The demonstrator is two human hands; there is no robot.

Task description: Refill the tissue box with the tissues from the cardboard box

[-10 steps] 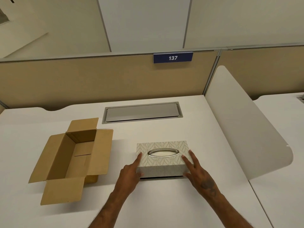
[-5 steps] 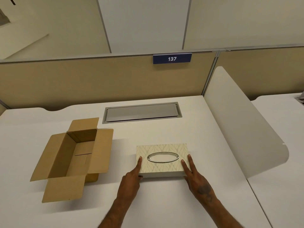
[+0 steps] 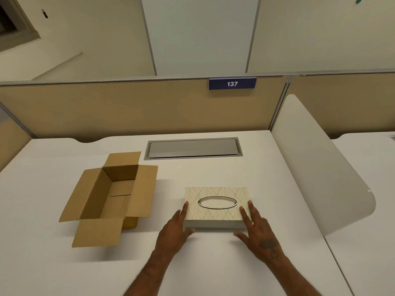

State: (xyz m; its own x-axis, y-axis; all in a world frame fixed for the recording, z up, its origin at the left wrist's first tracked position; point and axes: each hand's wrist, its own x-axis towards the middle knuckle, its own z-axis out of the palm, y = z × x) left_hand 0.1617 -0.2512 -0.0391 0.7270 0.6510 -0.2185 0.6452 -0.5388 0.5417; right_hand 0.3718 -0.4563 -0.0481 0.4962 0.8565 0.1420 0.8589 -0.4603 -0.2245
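The tissue box (image 3: 215,207) sits flat on the white desk (image 3: 267,178), slightly right of centre in the lower half of the frame. Its top carries a pale leaf pattern and an oval metal ring (image 3: 217,202) around the dispensing slot. No tissue protrudes from the slot.

The left hand (image 3: 174,230) lies against the left side of the tissue box, fingers extended and loosely spread, with the fingertips (image 3: 186,205) touching the upper left edge and the thumb at the lower left corner. The right hand (image 3: 257,230) mirrors this on the right side: fingers extended, fingertips resting on the right edge of the top, thumb spread toward the front face. Both hands are open and flat; neither is closed around anything. They bracket the box without lifting it.

The cardboard box (image 3: 111,195) stands on the desk at centre left, well apart from the tissue box. All four flaps are folded outward. The visible part of its interior shows only bare cardboard.

A recessed metal cable cover (image 3: 193,148) sits in the desk surface above the tissue box. A beige partition (image 3: 106,110) runs across the middle of the frame and bears a blue sign (image 3: 232,83) reading "137". A white curved divider (image 3: 316,167) rises along the right edge of the desk.
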